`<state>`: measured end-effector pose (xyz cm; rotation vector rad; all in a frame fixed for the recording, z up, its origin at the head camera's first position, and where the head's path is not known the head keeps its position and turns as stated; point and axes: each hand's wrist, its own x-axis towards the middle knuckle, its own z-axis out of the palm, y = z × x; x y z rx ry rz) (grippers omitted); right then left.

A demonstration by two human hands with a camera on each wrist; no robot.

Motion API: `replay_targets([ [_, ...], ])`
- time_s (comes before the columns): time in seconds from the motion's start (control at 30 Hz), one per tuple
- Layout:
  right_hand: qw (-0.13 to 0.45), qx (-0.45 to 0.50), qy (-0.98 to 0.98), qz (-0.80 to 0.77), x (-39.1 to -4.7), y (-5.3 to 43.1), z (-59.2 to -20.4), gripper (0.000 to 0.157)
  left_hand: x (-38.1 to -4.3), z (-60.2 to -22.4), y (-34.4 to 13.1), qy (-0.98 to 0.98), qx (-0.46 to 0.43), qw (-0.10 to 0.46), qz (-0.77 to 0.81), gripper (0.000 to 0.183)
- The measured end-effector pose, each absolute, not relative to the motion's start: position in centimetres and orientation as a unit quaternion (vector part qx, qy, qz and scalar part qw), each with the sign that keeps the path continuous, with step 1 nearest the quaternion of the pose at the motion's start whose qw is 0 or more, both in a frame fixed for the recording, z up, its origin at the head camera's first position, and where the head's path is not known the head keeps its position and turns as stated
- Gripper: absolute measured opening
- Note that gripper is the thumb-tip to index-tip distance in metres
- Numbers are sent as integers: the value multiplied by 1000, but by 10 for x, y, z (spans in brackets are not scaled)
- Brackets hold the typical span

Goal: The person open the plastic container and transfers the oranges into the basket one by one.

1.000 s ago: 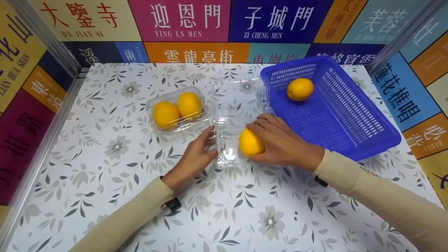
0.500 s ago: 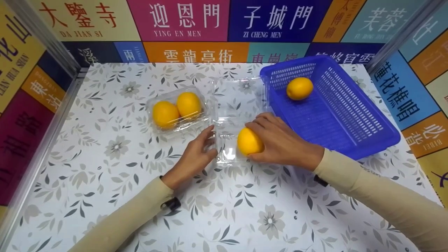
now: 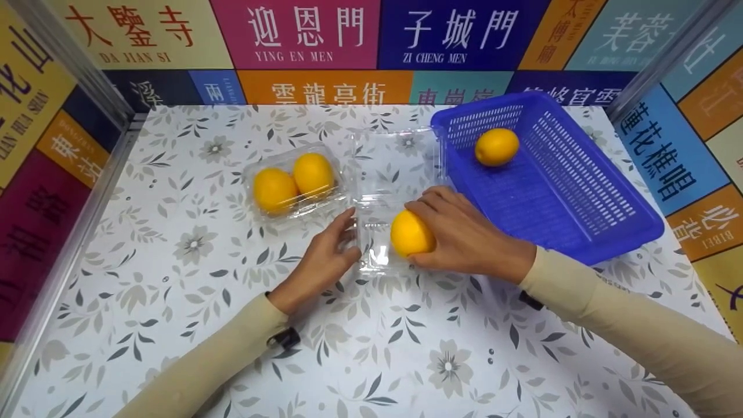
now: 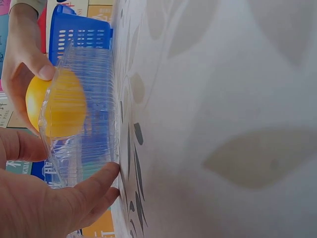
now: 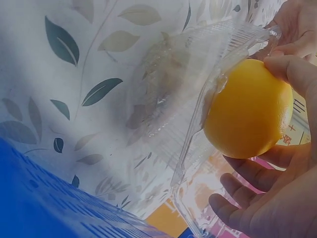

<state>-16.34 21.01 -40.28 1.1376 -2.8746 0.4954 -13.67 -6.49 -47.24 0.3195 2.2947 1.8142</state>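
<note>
My right hand [image 3: 473,241] grips an orange [image 3: 410,233] between thumb and fingers. The fruit is over the right part of the base of an open clear plastic clamshell box [image 3: 375,235], partly below its rim in the left wrist view. The box's lid [image 3: 395,162] lies folded back, away from me. At the box's left side is my left hand [image 3: 322,258]; in the left wrist view [image 4: 54,198] its thumb is by the rim and its extended fingers touch the lower wall. The right wrist view shows the held orange [image 5: 250,111] from the side, partly beyond the rim.
A closed clear box [image 3: 258,216] with two oranges [image 3: 275,190] stands to the left. On the right, a blue plastic basket [image 3: 630,244] holds one orange [image 3: 497,147]. Printed panels [image 3: 307,35] border the flowered table cover [image 3: 191,348].
My right hand and the orange have shifted slightly left over the box's base. My left hand stays in place beside the box.
</note>
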Motion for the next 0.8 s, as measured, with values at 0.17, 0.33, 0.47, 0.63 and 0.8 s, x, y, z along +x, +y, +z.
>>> replay_targets([
  [0.17, 12, 358, -920, 162, -162, 209, -401, 83, -136, -472, -64, 775, 105, 103, 615, 83],
  [0.33, 11, 346, -923, 166, -162, 209, -400, 82, -136, -471, -65, 776, 102, 103, 613, 83],
  [0.47, 6, 338, -926, 170, -162, 208, -398, 81, -136, -474, -65, 774, 103, 100, 617, 83],
  [0.63, 2, 329, -928, 176, -161, 207, -394, 82, -136, -473, -65, 771, 101, 101, 620, 82],
  [0.8, -2, 320, -930, 180, -161, 206, -391, 82, -136, -473, -64, 779, 98, 97, 612, 82],
])
